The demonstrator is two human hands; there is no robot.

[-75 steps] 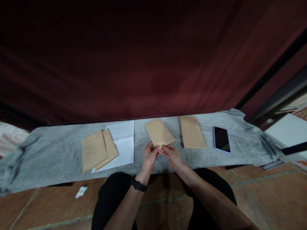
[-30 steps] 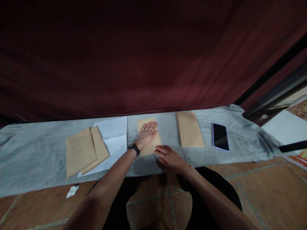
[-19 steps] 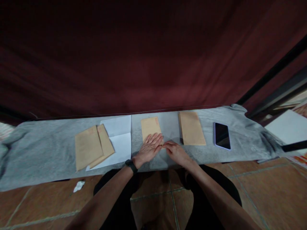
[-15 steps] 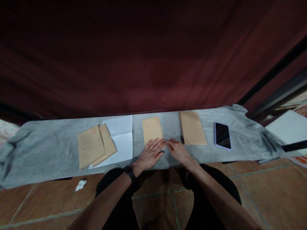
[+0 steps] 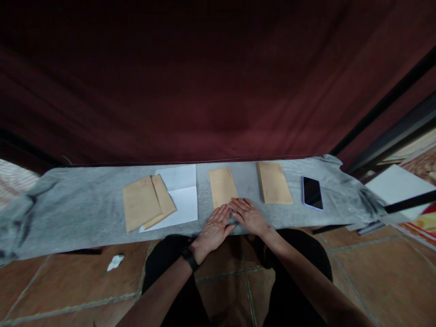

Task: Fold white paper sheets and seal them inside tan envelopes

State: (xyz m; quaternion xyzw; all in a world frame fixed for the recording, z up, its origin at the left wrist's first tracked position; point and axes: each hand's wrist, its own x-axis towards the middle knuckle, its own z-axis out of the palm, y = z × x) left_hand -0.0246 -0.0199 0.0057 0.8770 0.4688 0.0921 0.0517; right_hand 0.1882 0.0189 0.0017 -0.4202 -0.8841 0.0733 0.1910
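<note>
A brown paper envelope (image 5: 223, 185) lies on the grey cloth, its near end under my hands. Flat across that end rests my left hand (image 5: 215, 227), fingers stretched out, a dark band on the wrist. My right hand (image 5: 250, 217) also lies flat, its fingertips on the envelope's near right corner and touching the left hand's fingers. Neither hand grips anything. To the right sits a stack of brown envelopes (image 5: 275, 184). At the left, more brown envelopes (image 5: 141, 204) overlap a creased white sheet of paper (image 5: 184, 202).
A phone (image 5: 312, 193) with a pale purple edge lies right of the stack. Grey cloth (image 5: 85, 200) covers the long narrow surface. A dark red curtain (image 5: 218, 104) hangs behind. On the tiled floor (image 5: 85, 281) is a crumpled white tissue (image 5: 115, 262).
My right hand has gone from curled fingers at the envelope's edge to lying flat. The envelope appears turned, its red print no longer plainly seen. The view has shifted slightly.
</note>
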